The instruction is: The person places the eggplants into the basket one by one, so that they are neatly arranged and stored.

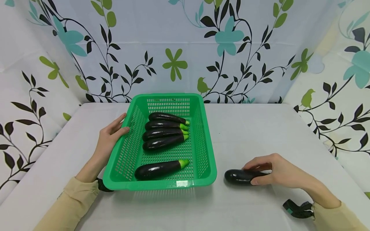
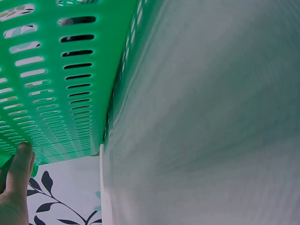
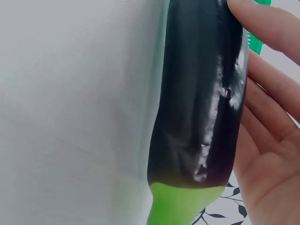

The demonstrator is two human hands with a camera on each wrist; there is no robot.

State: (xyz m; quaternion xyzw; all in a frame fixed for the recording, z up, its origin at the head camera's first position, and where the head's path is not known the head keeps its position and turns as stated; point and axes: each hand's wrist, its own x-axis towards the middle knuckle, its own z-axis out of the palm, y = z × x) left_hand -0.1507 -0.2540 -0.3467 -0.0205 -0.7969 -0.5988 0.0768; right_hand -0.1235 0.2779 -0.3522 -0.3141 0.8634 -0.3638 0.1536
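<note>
A green plastic basket (image 1: pixel 209 154) with slotted walls stands left of the middle in the head view. Several dark eggplants (image 1: pixel 162 143) with green stems lie side by side inside it, and one more eggplant (image 1: pixel 157 170) rests nearer its front wall. My left hand (image 1: pixel 108 138) holds the basket's left rim; in the left wrist view a finger lies against the slotted outer wall (image 2: pixel 77 112). To the right of the basket, my right hand (image 1: pixel 274 170) grips an eggplant (image 1: pixel 237 177) on the table, thumb and fingers on opposite sides. Its green stem end (image 3: pixel 180 201) shows in the right wrist view.
A white cloth covers the table (image 1: pixel 242 134). Behind and at both sides hangs a curtain (image 1: pixel 179 32) printed with leaves, flowers and birds. Black straps with a small device (image 1: pixel 299 209) sit at the right wrist.
</note>
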